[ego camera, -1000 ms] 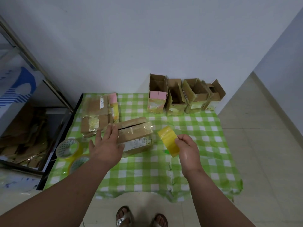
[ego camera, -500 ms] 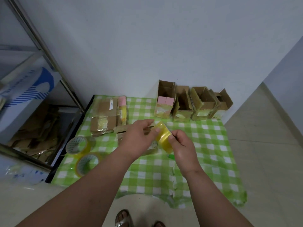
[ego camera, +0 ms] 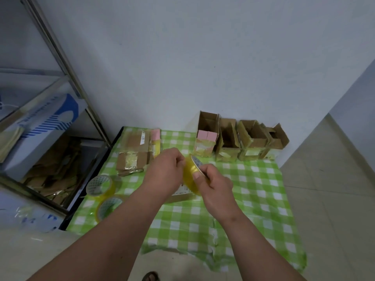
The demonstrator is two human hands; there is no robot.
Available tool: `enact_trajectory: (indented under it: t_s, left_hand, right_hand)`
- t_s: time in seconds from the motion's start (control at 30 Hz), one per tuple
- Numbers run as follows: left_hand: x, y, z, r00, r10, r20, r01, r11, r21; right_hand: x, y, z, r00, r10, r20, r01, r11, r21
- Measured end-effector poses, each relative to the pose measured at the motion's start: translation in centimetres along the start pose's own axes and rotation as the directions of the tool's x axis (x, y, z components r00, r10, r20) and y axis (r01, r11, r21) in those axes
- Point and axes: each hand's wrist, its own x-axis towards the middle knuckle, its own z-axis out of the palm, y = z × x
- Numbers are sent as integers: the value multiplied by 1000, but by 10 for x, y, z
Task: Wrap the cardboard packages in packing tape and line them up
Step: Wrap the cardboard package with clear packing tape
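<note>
Hands, left (ego camera: 165, 172) and right (ego camera: 215, 184), grasp tape roll (ego camera: 191, 171), hiding package (ego camera: 180, 196) beneath.

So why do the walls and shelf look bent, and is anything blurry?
Head view: the wide-angle lens bows the shelf frame and wall corner; light is dim and even, with soft shadows; both hands, left and right, look slightly smeared around the tape roll.

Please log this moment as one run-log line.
right hand: grips yellow packing tape roll | left hand: fingers on roll | brown cardboard package: beneath hands
</note>
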Motion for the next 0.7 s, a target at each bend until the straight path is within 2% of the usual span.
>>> enact_trajectory:
  t_s: [0.1, 0.27, 0.37, 0.5, 0.7]
  left_hand:
    - [5, -3, -8, 998, -59, -24, 59, 998, -23]
    - [11, -13, -24, 977, -209, -41, 195, 954, -228]
    - [11, -20, -28, 957, -290, -16, 256, 868, -426]
    - [21, -35, -34, 917, -399, -18, 323, 766, -556]
    - [37, -53, -41, 900, -436, 12, 344, 693, -633]
  right_hand:
    - [3, 0, -6, 994, -64, 90, 68, 997, -37]
    - [14, -3, -16, 967, -96, 238, 120, 989, -87]
    - [28, -5, -20, 963, -44, 267, 75, 992, -106]
    - [46, -14, -20, 957, -21, 290, 75, 981, -177]
    - [72, -34, -24, 961, 21, 275, -22, 1000, 1]
